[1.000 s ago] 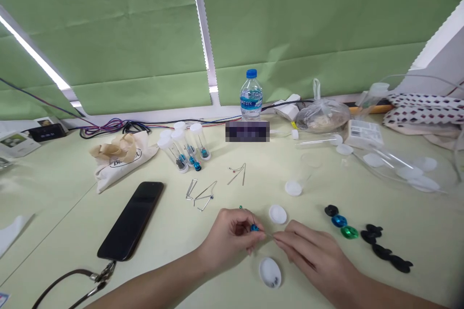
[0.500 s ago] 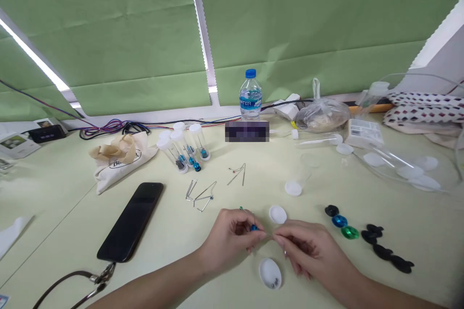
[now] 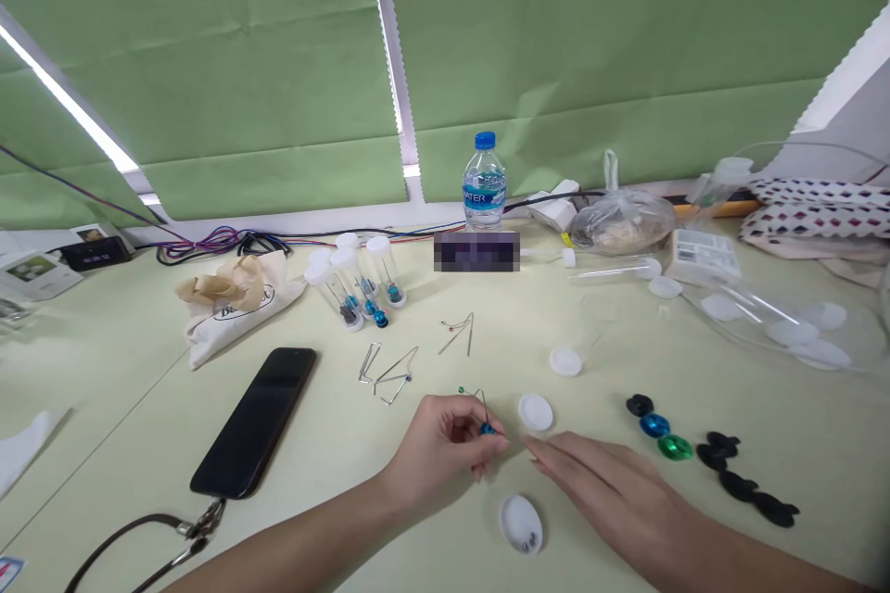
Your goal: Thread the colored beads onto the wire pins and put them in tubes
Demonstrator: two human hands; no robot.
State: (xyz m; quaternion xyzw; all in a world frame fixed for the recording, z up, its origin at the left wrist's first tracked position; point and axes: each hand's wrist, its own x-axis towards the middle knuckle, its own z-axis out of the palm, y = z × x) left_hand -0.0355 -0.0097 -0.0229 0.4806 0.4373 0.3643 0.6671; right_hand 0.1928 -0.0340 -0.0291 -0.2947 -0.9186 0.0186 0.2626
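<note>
Between thumb and fingers of my left hand (image 3: 451, 440) is a small blue piece (image 3: 488, 429). A thin bent wire rises from it, with a green bead (image 3: 461, 389) near the hand. My right hand (image 3: 598, 486) lies to the right with fingers stretched out, and nothing shows in it. Just beyond the fingertips lies a white round cap (image 3: 536, 412). Nearer to me, a second white cap (image 3: 515, 519) holds a few tiny dark bits. Bent metal wires (image 3: 393, 372) lie beyond my left hand, and more thin wires (image 3: 459, 334) lie further back.
Black, blue and green round pieces (image 3: 654, 425) sit at right, beside black pieces (image 3: 741, 485). Capped clear tubes (image 3: 348, 287) stand at left behind a phone (image 3: 254, 422) and cloth bag (image 3: 236, 310). A water bottle (image 3: 485, 185) stands at the back.
My right hand's fingers have gone from a pinch beside the left fingertips to stretched out flat, a little apart from them. The left hand still grips the blue piece.
</note>
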